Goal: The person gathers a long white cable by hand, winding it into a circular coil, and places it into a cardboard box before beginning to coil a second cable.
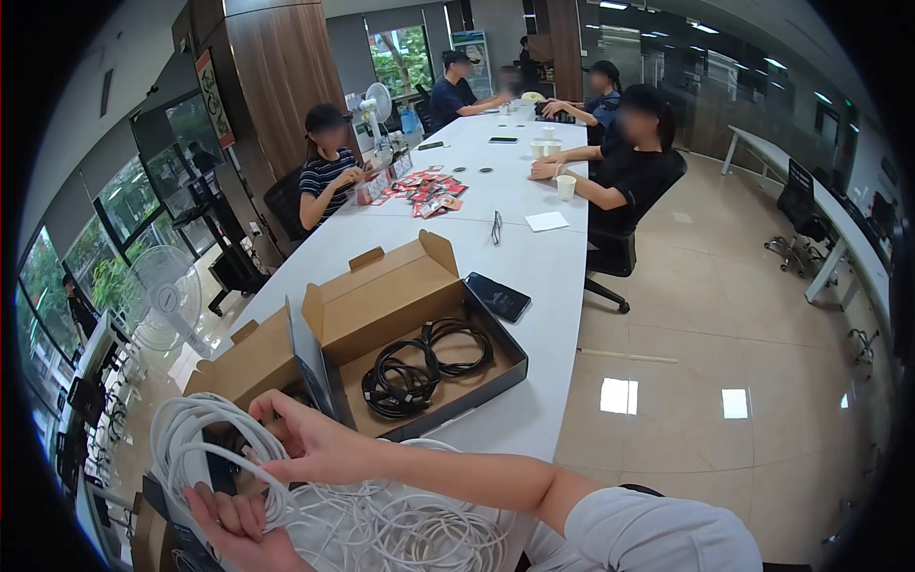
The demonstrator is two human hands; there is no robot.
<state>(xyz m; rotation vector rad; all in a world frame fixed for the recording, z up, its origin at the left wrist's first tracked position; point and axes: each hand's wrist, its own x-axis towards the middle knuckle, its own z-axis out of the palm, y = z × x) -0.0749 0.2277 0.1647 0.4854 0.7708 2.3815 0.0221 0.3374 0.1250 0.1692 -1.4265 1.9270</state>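
Note:
A coil of white cable (205, 429) is held up at the lower left, above the table edge. My left hand (238, 534) grips the bottom of the coil with its fingers curled. My right hand (310, 443) reaches across from the right and pinches a strand on the coil's right side between thumb and fingers. Below my right forearm lies a loose tangle of more white cable (429, 534). Just beyond my hands stands an open cardboard box (381, 296) with black cables (405, 377) coiled inside. A second open box (253, 367) is partly hidden behind the coil.
On the white table (529, 276) lie a phone (498, 296), glasses (496, 227), white paper (546, 221) and a pile of red packets (434, 194). Paper cups (566, 187) stand farther back. Several people sit along both sides. A fan (164, 297) stands at left.

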